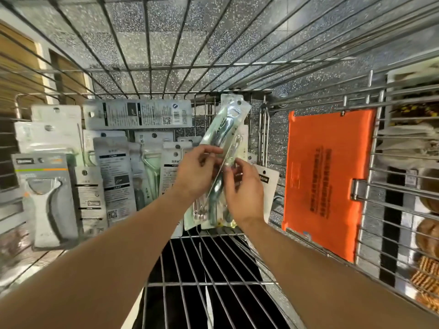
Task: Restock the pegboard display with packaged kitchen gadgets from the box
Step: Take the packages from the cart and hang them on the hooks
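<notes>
Fingers [210, 150] of the left hand [193, 173] and right hand [245, 188] pinch the middle of a clear-packed green-handled gadget [229, 125], tilted, hang-hole end above the fingertips. Packaged peelers [114, 167] stand left of the fingers in the wire cart [190, 284]; an orange panel [327, 181] lies right.
</notes>
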The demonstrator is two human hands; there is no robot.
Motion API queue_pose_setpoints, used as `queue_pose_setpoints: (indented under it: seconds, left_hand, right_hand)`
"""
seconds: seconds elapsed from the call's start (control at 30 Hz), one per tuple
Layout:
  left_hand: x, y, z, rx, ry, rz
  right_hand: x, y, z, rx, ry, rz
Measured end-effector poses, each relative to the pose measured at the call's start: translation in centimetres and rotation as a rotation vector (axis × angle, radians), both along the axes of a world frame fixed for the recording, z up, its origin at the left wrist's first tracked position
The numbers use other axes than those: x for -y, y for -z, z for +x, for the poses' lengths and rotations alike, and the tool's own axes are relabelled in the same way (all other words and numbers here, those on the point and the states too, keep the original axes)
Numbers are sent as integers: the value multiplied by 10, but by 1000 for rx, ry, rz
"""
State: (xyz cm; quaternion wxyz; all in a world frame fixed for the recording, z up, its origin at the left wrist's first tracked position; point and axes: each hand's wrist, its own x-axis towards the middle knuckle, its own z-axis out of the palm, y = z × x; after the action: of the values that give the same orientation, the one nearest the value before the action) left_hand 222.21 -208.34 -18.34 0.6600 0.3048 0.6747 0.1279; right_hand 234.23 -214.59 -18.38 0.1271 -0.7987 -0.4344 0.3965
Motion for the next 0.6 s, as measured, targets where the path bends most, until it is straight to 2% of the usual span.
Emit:
queue_pose_setpoints:
  seconds: [0.1, 0.2, 0.3, 0.37, 0.47, 0.53, 0.6]
  left_hand:
    - [-3, -2, -2, 3, -10, -41]
    - [-5, 4, -6, -101, 34, 45]
    - [-6, -1, -10, -123, 24, 30]
    - [-4, -2, -11, -195, 79, 94]
    - [-4, -1, -16, -323, 89, 178]
    - [-6, -2, -19, -341, 72, 173]
    - [-7, -3, -25, -318, 57, 168]
  right_hand:
    - [-12, 5, -4, -2, -63, 20]
    - [-24, 6, -10, -36, -32, 53]
    - [-35, 14, -10, -81, -21, 47]
    - [-47, 19, -12, -110, 106, 19]
    - [-70, 27, -14, -32, 387, -147]
    - [-78, 35, -14, -24, 447, -255]
    - [-84, 38, -13, -17, 411, -314]
